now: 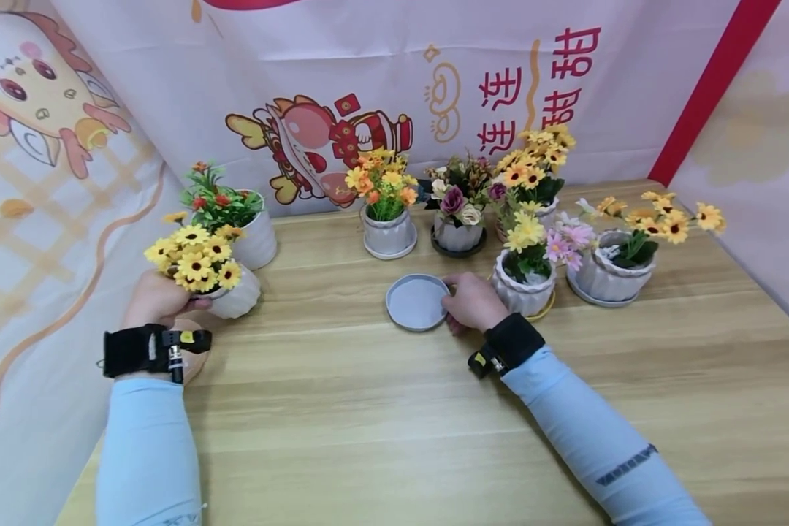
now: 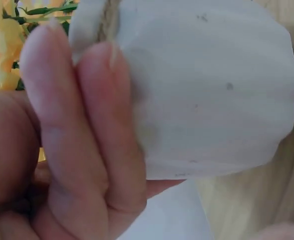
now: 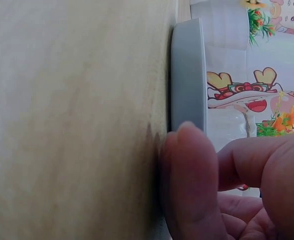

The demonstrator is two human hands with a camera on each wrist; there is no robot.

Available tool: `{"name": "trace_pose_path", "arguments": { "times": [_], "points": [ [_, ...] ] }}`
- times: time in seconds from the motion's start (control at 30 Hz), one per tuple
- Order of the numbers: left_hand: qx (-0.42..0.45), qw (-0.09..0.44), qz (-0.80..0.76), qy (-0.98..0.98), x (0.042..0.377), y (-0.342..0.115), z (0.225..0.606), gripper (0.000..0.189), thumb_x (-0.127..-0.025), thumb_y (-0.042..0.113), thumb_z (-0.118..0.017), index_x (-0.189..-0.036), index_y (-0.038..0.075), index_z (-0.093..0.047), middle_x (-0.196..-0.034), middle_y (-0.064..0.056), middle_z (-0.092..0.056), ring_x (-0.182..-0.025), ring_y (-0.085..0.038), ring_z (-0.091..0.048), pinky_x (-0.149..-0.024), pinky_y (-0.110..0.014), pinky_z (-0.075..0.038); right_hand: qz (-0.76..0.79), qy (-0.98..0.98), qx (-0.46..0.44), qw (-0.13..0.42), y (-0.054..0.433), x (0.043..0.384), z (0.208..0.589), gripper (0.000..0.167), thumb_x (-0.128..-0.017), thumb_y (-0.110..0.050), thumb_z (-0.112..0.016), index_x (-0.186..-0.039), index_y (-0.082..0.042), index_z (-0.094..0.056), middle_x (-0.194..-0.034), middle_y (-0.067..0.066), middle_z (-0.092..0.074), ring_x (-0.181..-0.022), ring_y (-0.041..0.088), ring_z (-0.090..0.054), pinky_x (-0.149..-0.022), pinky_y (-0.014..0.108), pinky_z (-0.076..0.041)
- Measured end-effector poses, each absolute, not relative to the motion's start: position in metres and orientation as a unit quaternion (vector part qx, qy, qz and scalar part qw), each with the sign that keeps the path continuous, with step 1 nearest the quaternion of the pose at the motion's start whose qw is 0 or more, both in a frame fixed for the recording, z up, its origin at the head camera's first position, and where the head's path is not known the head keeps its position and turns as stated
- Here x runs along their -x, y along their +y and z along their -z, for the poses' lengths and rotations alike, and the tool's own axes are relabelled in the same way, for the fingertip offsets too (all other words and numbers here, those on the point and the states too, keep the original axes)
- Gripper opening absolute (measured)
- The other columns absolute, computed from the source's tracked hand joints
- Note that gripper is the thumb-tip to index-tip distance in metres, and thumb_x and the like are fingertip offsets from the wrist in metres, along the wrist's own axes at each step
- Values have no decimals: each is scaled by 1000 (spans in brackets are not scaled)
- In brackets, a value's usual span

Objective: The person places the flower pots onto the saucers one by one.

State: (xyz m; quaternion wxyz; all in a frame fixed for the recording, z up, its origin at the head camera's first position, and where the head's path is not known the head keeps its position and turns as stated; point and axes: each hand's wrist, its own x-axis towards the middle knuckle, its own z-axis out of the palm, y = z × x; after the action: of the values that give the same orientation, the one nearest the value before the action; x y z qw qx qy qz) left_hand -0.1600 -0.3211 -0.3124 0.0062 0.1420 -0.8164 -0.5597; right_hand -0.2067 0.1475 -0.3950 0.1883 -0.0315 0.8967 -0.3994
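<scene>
At the left of the head view, my left hand (image 1: 158,298) grips the rim of a white flowerpot (image 1: 239,296) holding yellow daisy-like flowers (image 1: 193,259). The pot is tilted, its base toward the right; whether it touches the table cannot be told. In the left wrist view the pot's smooth side (image 2: 211,90) shows, with two fingers (image 2: 107,120) lying along it near a twine band. My right hand (image 1: 476,301) pinches the right edge of a round grey saucer (image 1: 416,303), which lies flat on the table. The right wrist view shows the saucer's side wall (image 3: 187,75) by the fingertips.
A pinkish saucer (image 1: 193,358) lies partly hidden under my left wrist. Behind stands a white pot with red flowers (image 1: 256,234). Several potted flowers on saucers line the back and right, the nearest a pink-and-yellow one (image 1: 524,291) beside my right hand. Printed cloth (image 1: 381,58) hangs behind the table.
</scene>
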Motion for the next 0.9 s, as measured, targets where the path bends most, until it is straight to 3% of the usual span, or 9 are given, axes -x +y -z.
{"name": "trace_pose_path", "arguments": {
  "times": [0.33,0.43,0.63,0.9],
  "points": [
    [3,-45,581,-813,173,-237,293,25,-101,7,-56,-122,20,-54,-90,0,-66,-69,-16,-67,-59,-36,-62,398,895,15,199,152,209,398,47,-100,-11,-52,-147,-13,-48,-67,11,-68,-50,20,-66,-46,32,-57],
    [33,-66,583,-809,176,-205,288,26,-99,1,-57,-119,17,-58,-92,-2,-67,-72,-17,-68,-59,-36,-62,402,893,11,202,152,210,399,47,-101,-11,-51,-147,-14,-47,-68,12,-68,-50,21,-67,-46,33,-58],
    [58,-116,556,-821,188,-138,291,40,-94,-5,-61,-133,2,-52,-103,-18,-64,-74,-25,-69,-63,-42,-62,406,892,9,200,153,209,397,46,-101,-12,-51,-147,-14,-47,-69,12,-68,-51,21,-67,-47,33,-58],
    [50,-151,552,-819,204,-82,310,40,-96,-6,-58,-135,-1,-51,-108,-26,-61,-66,-25,-68,-60,-39,-62,424,884,19,195,149,208,396,42,-102,-13,-50,-144,-12,-51,-68,12,-68,-50,21,-66,-47,33,-58]
  ]
}}
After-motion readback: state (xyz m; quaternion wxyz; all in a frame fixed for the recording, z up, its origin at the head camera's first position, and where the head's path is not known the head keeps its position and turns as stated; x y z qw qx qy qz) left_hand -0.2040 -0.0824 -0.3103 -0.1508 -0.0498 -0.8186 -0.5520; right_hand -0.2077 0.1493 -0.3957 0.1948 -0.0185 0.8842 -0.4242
